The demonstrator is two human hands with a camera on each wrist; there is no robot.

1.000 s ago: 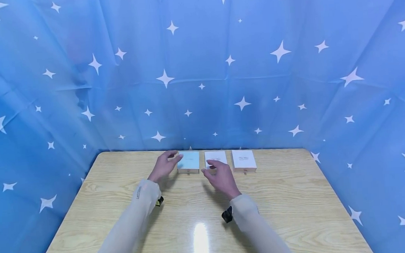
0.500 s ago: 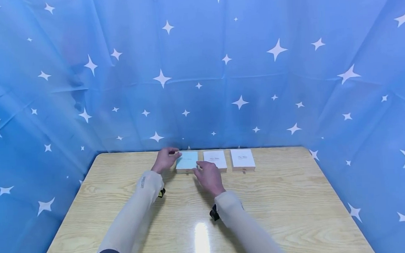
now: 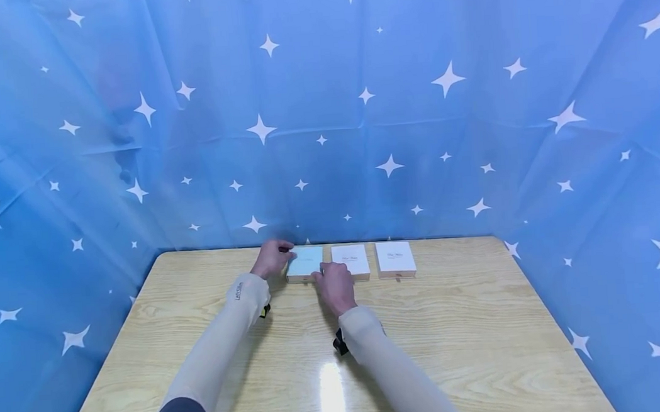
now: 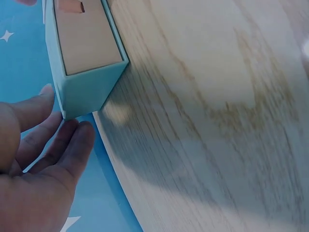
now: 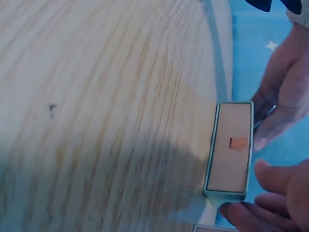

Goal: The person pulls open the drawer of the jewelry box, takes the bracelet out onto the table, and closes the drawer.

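A flat light blue drawer box (image 3: 306,261) lies near the table's back edge, leftmost of three boxes. My left hand (image 3: 271,260) is at its left side, thumb along the top edge and fingers bent around the side. At the front right corner, my right hand (image 3: 336,287) holds the box between thumb and bent fingers. The left wrist view shows the blue sleeve (image 4: 91,87) with fingertips right at its corner. In the right wrist view, the tan drawer front (image 5: 229,166) carries a small orange-brown pull tab (image 5: 238,142).
Two white boxes with dark script, one in the middle (image 3: 352,255) and one on the right (image 3: 395,255), stand in the same row. They rest on a wood-grain table (image 3: 457,337). A blue curtain with white stars (image 3: 322,74) hangs behind and at both sides.
My right hand has moved left, from in front of the middle white box to the light blue box's right side. My left hand has come in closer over its left edge.
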